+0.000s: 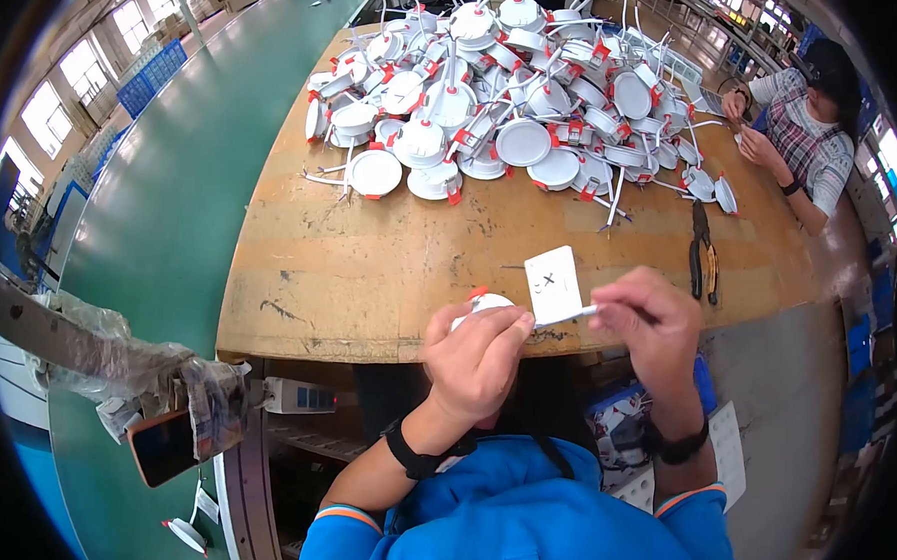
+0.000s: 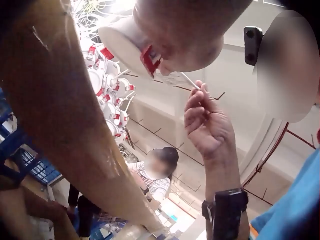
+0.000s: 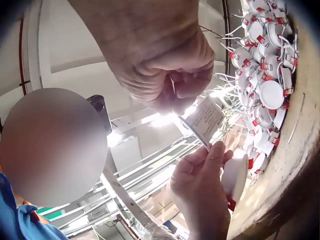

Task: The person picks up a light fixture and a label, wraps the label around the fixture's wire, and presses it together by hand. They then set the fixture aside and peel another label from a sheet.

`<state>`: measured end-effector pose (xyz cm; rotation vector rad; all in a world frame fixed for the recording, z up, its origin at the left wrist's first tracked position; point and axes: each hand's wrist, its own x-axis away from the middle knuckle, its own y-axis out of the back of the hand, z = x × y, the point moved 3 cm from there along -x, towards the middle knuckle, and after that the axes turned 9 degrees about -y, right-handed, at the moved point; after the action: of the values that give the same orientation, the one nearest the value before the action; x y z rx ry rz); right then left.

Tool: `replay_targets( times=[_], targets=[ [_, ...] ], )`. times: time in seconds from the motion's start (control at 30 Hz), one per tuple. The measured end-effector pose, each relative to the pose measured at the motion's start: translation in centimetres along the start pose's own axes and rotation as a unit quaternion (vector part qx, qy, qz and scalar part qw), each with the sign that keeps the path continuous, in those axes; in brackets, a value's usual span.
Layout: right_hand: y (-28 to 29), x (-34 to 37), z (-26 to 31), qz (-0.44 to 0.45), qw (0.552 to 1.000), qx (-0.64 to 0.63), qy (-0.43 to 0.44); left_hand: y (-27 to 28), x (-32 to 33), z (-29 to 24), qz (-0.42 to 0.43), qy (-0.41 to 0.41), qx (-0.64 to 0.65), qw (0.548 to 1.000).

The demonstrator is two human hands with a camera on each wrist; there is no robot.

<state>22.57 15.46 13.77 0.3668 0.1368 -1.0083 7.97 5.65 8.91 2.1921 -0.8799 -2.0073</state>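
Note:
My left hand (image 1: 477, 359) grips a round white downlight (image 1: 490, 302) with red spring clips, close over the table's near edge. Its pale disc (image 2: 122, 42) and a red clip (image 2: 149, 61) show large in the left wrist view. From the lamp a short white cable (image 1: 575, 314) runs to my right hand (image 1: 657, 324), whose thumb and fingers pinch its far end. Between the hands a white label (image 1: 552, 277) with a cross mark stands along the cable. Small print covers its other face (image 3: 204, 119) in the right wrist view.
A big heap of similar downlights (image 1: 523, 143) covers the back of the wooden table (image 1: 369, 267). Black-and-orange pliers (image 1: 705, 253) lie at right. Another person (image 1: 806, 125) works at the far right. A green belt (image 1: 182, 188) runs along the left, near a wrapped bar holding a phone (image 1: 164, 448).

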Motion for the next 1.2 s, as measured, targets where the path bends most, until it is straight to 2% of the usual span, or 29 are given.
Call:
replay_targets(
  times=[0.17,0.27,0.3,0.33,0.37,0.5,0.63,0.67,0.77,0.87,0.97,1.07,1.17,1.2],
  targets=[
    [1.1,-4.6,-3.7,0.112,0.991,-0.033,-0.065,-0.8,1.4,1.9,0.066,0.084,0.084,0.991],
    [1.0,-6.3,-4.4,0.159,0.981,-0.069,-0.082,-1.9,2.8,3.3,0.09,0.132,0.207,0.965],
    [0.9,-6.9,-4.4,0.176,0.978,-0.078,-0.08,-2.2,3.2,3.8,0.079,0.252,0.31,0.914],
    [0.8,-7.4,-4.4,0.194,0.974,-0.088,-0.078,-2.5,3.8,4.1,0.066,0.364,0.403,0.837],
    [0.8,-7.8,-4.4,0.206,0.972,-0.089,-0.075,-2.8,4.2,4.4,0.053,0.467,0.485,0.738],
    [0.6,-8.8,-4.3,0.25,0.959,-0.111,-0.075,-2.7,1.7,5.2,0.087,0.56,0.634,0.525],
    [0.4,-9.3,-3.3,0.298,0.948,-0.097,-0.054,-3.0,0.8,5.2,0.219,0.514,0.632,0.537],
    [0.4,-9.4,-3.2,0.298,0.947,-0.102,-0.06,-3.0,0.4,4.9,0.182,0.526,0.619,0.554],
    [0.3,-9.6,-3.0,0.301,0.945,-0.113,-0.066,-3.7,0.2,5.1,0.188,0.501,0.615,0.579],
    [0.4,-10.0,-3.0,0.309,0.943,-0.111,-0.057,-4.6,0.4,5.2,0.164,0.52,0.626,0.558],
    [0.4,-10.3,-2.7,0.315,0.941,-0.108,-0.056,-4.8,0.3,5.4,0.179,0.562,0.628,0.507],
    [0.3,-10.6,-2.4,0.312,0.943,-0.097,-0.063,-5.1,0.2,5.3,0.14,0.57,0.651,0.483],
    [0.1,-10.8,-2.4,0.298,0.946,-0.098,-0.083,-5.0,-1.2,5.3,0.023,0.555,0.662,0.503],
    [0.0,-10.9,-2.6,0.294,0.947,-0.097,-0.088,-4.8,-1.8,5.6,0.038,0.553,0.649,0.521]
  ],
)
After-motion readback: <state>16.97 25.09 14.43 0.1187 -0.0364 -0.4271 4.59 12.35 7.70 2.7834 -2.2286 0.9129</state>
